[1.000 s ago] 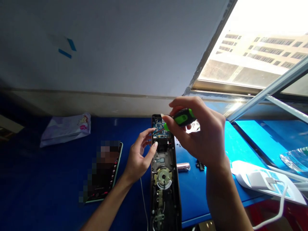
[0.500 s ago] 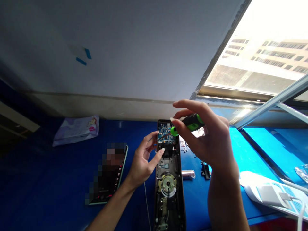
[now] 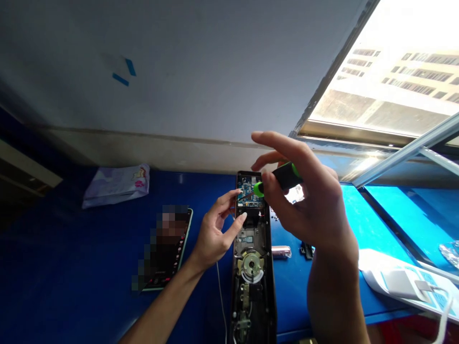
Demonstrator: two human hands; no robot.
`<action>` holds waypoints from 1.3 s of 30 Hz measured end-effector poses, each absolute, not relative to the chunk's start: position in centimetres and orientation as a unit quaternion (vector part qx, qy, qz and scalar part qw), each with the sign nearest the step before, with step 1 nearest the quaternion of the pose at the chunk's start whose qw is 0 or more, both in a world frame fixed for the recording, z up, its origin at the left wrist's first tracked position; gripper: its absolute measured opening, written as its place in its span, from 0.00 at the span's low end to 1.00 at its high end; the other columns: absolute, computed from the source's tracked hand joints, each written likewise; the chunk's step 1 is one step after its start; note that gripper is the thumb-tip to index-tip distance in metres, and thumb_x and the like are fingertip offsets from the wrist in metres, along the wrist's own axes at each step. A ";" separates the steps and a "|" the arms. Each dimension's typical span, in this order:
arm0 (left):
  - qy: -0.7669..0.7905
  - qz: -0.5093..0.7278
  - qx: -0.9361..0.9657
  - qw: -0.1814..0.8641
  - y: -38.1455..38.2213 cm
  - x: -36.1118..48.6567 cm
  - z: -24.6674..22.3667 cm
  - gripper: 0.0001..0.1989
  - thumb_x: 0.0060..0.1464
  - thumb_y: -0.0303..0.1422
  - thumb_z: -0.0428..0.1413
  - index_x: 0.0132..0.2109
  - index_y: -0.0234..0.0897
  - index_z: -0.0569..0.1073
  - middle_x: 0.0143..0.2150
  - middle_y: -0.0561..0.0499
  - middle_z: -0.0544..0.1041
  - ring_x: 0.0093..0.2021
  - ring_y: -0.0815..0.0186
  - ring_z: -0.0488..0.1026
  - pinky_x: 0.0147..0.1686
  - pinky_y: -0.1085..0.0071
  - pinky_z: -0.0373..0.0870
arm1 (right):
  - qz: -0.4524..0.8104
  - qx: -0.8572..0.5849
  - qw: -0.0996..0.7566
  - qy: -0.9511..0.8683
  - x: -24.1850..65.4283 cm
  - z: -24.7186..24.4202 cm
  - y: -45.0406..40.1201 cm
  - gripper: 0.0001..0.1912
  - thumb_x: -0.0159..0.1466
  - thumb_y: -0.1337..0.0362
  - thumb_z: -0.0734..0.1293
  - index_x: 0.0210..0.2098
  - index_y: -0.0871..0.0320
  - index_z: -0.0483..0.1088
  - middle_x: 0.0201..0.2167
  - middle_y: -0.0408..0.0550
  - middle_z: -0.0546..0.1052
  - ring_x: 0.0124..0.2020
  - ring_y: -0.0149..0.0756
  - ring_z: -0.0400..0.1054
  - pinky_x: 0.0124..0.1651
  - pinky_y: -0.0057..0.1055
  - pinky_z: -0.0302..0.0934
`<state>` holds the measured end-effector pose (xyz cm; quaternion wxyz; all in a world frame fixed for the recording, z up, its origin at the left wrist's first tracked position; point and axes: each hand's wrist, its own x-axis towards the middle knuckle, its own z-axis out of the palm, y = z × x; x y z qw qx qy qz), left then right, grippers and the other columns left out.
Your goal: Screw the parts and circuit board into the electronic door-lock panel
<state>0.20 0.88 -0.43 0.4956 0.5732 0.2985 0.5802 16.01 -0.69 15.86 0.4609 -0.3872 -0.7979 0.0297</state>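
A long dark device housing (image 3: 252, 239) lies open on the blue table, with a blue circuit board (image 3: 247, 186) at its far end and a round metal part (image 3: 252, 264) near its middle. My right hand (image 3: 304, 196) is closed round a green and black screwdriver (image 3: 285, 177), some fingers lifted. Its shaft slants down left, the tip over the board's left side; whether it touches cannot be made out. My left hand (image 3: 218, 229) rests at the housing's left edge, thumb and forefinger apart beside the board and a black block (image 3: 250, 216).
On the blue table (image 3: 89, 258) lie a phone (image 3: 167, 248) and a purple packet (image 3: 116, 186) to the left. Right of the housing are a pinkish cylinder (image 3: 281, 252), black parts (image 3: 307, 250), small screws, and a white power strip (image 3: 376, 272) with a charger (image 3: 401, 283).
The view has shifted slightly, so the table things appear higher. My right hand has tilted a little, its forefinger raised further from the screwdriver. My left hand keeps its place at the housing.
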 end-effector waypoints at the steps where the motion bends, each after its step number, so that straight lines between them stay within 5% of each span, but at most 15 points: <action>1: 0.300 0.580 0.574 0.494 0.9 0.2 -0.4 0.25 0.63 0.30 0.64 0.65 0.47 0.72 0.66 0.48 0.76 0.63 0.60 0.75 0.66 0.64 0.71 | 0.032 -0.383 0.458 -0.802 16.2 15.9 -0.7 0.24 0.70 0.72 0.62 0.64 0.51 0.67 0.46 0.46 0.80 0.40 0.35 0.77 0.45 0.36 0.76; 7: 0.302 0.578 0.585 0.483 0.9 0.2 -0.2 0.26 0.63 0.31 0.63 0.66 0.44 0.71 0.62 0.46 0.79 0.60 0.59 0.78 0.62 0.63 0.75 | -0.067 -0.392 0.510 -0.762 16.4 15.5 0.1 0.03 0.67 0.64 0.73 0.39 0.55 0.75 0.29 0.40 0.78 0.24 0.27 0.66 0.28 0.31 0.65; 9: 0.306 0.578 0.587 0.477 0.9 0.2 -0.2 0.25 0.62 0.31 0.63 0.65 0.43 0.71 0.61 0.45 0.79 0.59 0.59 0.79 0.62 0.61 0.76 | -0.078 -0.392 0.520 -0.754 16.3 15.4 0.1 0.06 0.66 0.62 0.75 0.35 0.55 0.75 0.27 0.39 0.78 0.24 0.27 0.67 0.28 0.31 0.65; 11: 0.310 0.578 0.589 0.473 0.9 0.2 -0.2 0.25 0.63 0.32 0.63 0.65 0.42 0.72 0.61 0.45 0.79 0.59 0.58 0.79 0.62 0.61 0.76 | -0.060 -0.389 0.511 -0.764 16.4 15.6 -0.2 0.03 0.68 0.65 0.72 0.42 0.54 0.77 0.32 0.41 0.81 0.27 0.29 0.72 0.31 0.31 0.69; 16: 0.309 0.579 0.596 0.464 1.0 0.2 -0.3 0.24 0.63 0.32 0.63 0.65 0.43 0.72 0.61 0.45 0.79 0.59 0.58 0.78 0.61 0.61 0.76 | 0.024 -0.393 0.445 -0.804 16.5 16.3 -1.2 0.24 0.69 0.73 0.63 0.61 0.47 0.69 0.50 0.48 0.81 0.42 0.39 0.79 0.39 0.37 0.76; 19: 0.312 0.579 0.601 0.455 1.0 0.2 -0.3 0.24 0.63 0.32 0.63 0.65 0.44 0.72 0.61 0.46 0.79 0.59 0.58 0.78 0.61 0.62 0.76 | 0.010 -0.395 0.462 -0.794 16.4 16.3 -1.2 0.20 0.69 0.70 0.64 0.58 0.47 0.71 0.50 0.48 0.81 0.42 0.39 0.79 0.40 0.37 0.75; 24: 0.319 0.580 0.610 0.435 0.9 0.2 -0.3 0.23 0.63 0.32 0.62 0.64 0.43 0.73 0.59 0.45 0.80 0.56 0.59 0.79 0.57 0.62 0.78 | -0.053 -0.427 0.486 -0.760 16.8 16.2 -0.8 0.06 0.66 0.62 0.74 0.43 0.50 0.77 0.32 0.42 0.82 0.28 0.34 0.75 0.31 0.35 0.70; 31: 0.314 0.581 0.621 0.422 0.8 0.2 -0.1 0.22 0.64 0.31 0.61 0.63 0.43 0.73 0.58 0.45 0.80 0.54 0.59 0.80 0.56 0.62 0.78 | 0.024 -0.421 0.460 -0.781 17.1 16.4 -1.5 0.20 0.67 0.67 0.67 0.57 0.46 0.71 0.43 0.45 0.81 0.40 0.41 0.79 0.39 0.39 0.72; 36: 0.312 0.583 0.617 0.427 0.9 0.2 -0.3 0.22 0.63 0.31 0.62 0.63 0.43 0.73 0.59 0.46 0.80 0.55 0.59 0.79 0.57 0.61 0.78 | -0.045 -0.442 0.480 -0.757 16.7 16.2 -1.1 0.06 0.66 0.61 0.73 0.42 0.49 0.76 0.32 0.41 0.81 0.29 0.34 0.75 0.31 0.35 0.65; 39: 0.310 0.583 0.613 0.434 0.9 0.2 -0.3 0.22 0.63 0.32 0.62 0.63 0.43 0.73 0.60 0.45 0.79 0.56 0.58 0.79 0.58 0.60 0.77 | -0.048 -0.437 0.472 -0.764 16.9 16.2 -1.0 0.06 0.68 0.64 0.71 0.44 0.49 0.76 0.33 0.41 0.81 0.30 0.34 0.75 0.31 0.35 0.65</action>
